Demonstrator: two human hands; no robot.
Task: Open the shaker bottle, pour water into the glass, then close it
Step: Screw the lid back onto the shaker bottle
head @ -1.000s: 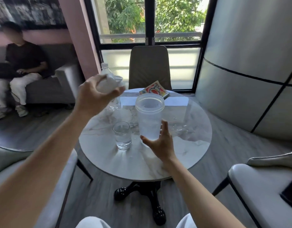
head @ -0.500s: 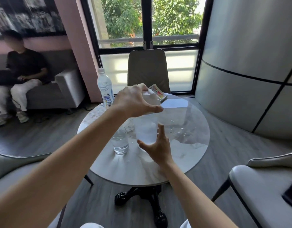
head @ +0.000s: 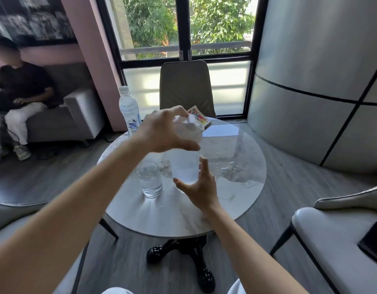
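While the shaker bottle (head: 185, 166) stands upright on the round table (head: 236, 200), just right of the glass (head: 149, 179) (water already in it), the left hand (head: 164, 132) grips the lid (head: 189, 129) over its mouth and the right hand (head: 201, 188) cups the base, fingers loosely spread. Closing seems the step; next, seat the lid squarely and twist.

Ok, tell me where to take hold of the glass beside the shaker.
Grip the glass around its straight upper wall, above the water, coming from its left. It stands upright, and the shaker bottle and right hand crowd its right side.
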